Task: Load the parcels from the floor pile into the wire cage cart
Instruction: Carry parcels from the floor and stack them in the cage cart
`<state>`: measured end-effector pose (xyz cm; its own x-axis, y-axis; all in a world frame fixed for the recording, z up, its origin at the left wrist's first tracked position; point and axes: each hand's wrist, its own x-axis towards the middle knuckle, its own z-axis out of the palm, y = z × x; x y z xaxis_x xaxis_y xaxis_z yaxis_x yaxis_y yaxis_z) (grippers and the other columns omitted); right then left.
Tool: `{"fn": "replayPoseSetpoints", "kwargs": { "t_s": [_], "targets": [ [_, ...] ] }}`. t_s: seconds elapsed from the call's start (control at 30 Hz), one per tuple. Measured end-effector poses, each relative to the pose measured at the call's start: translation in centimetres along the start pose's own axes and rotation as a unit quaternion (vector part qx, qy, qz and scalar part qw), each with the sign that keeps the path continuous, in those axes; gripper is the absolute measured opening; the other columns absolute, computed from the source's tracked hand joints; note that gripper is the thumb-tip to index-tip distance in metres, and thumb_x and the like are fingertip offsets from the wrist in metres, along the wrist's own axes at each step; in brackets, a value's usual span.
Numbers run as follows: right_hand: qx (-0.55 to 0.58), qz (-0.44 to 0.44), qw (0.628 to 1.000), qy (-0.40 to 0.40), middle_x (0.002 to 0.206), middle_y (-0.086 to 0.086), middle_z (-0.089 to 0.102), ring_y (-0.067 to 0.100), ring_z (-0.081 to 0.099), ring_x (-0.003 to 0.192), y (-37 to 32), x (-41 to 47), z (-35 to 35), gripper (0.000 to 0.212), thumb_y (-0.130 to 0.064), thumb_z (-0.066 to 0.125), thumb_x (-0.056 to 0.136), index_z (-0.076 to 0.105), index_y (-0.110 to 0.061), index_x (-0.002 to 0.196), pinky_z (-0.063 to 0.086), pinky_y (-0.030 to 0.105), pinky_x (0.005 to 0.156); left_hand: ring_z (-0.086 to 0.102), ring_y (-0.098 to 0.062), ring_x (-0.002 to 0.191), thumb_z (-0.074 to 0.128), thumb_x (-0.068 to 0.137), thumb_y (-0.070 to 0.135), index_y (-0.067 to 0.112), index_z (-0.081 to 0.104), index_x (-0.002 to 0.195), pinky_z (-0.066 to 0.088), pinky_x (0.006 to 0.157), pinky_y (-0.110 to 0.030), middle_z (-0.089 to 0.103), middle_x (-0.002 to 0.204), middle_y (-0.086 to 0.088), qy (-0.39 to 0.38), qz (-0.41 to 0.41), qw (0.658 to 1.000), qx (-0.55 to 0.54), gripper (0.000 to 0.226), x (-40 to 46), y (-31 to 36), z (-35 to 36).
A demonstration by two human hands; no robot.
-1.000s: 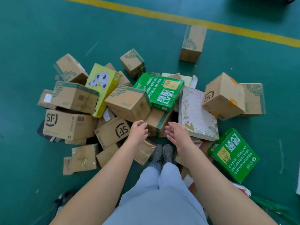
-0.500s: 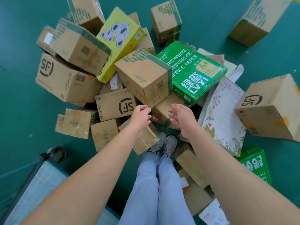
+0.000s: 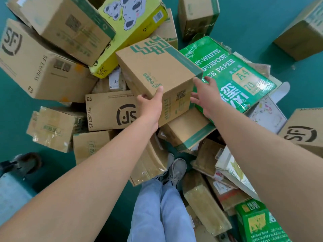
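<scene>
A brown cardboard parcel with green tape and a green logo (image 3: 157, 67) lies on top of the floor pile in the middle of the view. My left hand (image 3: 150, 103) is at its near left corner, thumb up on the top edge and fingers curling round the side. My right hand (image 3: 204, 95) reaches to its right side with fingers spread, touching or nearly touching the near right corner. A green ream of office paper (image 3: 232, 74) lies just right of the parcel. The wire cage cart is barely visible: a wheel (image 3: 29, 162) and a pale platform (image 3: 12, 194) at lower left.
Around lie SF Express boxes (image 3: 108, 110), a yellow box with a cartoon animal (image 3: 132, 23), another large SF box (image 3: 40, 67), small taped parcels (image 3: 52, 128), a flowered flat box (image 3: 269, 116) and a second green ream (image 3: 258, 224). My feet (image 3: 174, 170) stand among them on the green floor.
I have leaned in closer to the pile. Both hands moved forward from hovering above the boxes to the green-taped parcel; the left hand has come onto its corner.
</scene>
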<state>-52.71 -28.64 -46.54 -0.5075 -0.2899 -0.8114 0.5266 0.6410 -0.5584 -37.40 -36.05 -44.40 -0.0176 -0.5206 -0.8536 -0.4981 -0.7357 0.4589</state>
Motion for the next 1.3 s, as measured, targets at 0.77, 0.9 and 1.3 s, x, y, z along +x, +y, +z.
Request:
{"fn": "replayPoseSetpoints", "kwargs": {
  "t_s": [0.77, 0.9, 1.3],
  "targets": [
    [-0.154, -0.056, 0.986, -0.018, 0.119, 0.006, 0.061, 0.012, 0.075, 0.076, 0.6, -25.0, -1.9, 0.069, -0.074, 0.063, 0.083, 0.032, -0.026, 0.121, 0.065, 0.038, 0.077, 0.063, -0.021, 0.113, 0.058, 0.073, 0.089, 0.031, 0.054, 0.129, 0.053, 0.091, -0.043, 0.066, 0.123, 0.005, -0.033, -0.011, 0.999, -0.011, 0.081, -19.5, -1.4, -13.0],
    [-0.186, -0.067, 0.980, -0.007, 0.118, 0.004, 0.063, 0.009, 0.074, 0.071, -0.2, -32.3, -3.3, 0.072, -0.076, 0.062, 0.081, 0.032, -0.027, 0.123, 0.064, 0.041, 0.079, 0.065, -0.022, 0.114, 0.061, 0.068, 0.091, 0.035, 0.056, 0.131, 0.052, 0.100, -0.051, 0.069, 0.123, 0.006, -0.040, 0.015, 0.998, -0.041, 0.084, -25.7, -2.1, -15.7],
    [-0.267, -0.107, 0.957, -0.046, 0.102, -0.004, 0.065, 0.018, 0.074, 0.079, -1.5, -45.8, 0.7, 0.062, -0.070, 0.061, 0.088, 0.045, -0.023, 0.126, 0.064, 0.039, 0.077, 0.067, -0.025, 0.110, 0.061, 0.071, 0.089, 0.036, 0.056, 0.132, 0.054, 0.097, -0.053, 0.070, 0.121, 0.003, -0.023, 0.024, 0.993, -0.116, 0.081, -36.2, -5.8, -27.0]
  ]
}}
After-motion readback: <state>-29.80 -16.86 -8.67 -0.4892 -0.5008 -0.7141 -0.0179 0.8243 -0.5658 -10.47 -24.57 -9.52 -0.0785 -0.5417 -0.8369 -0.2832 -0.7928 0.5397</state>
